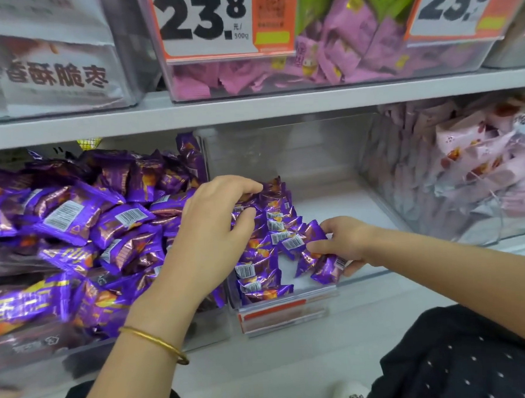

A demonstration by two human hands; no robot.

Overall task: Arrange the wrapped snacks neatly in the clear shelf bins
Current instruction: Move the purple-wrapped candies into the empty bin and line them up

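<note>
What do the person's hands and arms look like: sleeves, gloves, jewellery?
Both are bare: no gloves on the left hand or right hand, and no sleeves on the forearms in view. A thin gold-coloured bangle circles the left wrist. No rings or watch show. Below the right arm is a black garment with small white dots.

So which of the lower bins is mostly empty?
The middle bin: only a few purple snacks along its left side. The left bin is heaped with purple, the right bin packed with pink.
</note>
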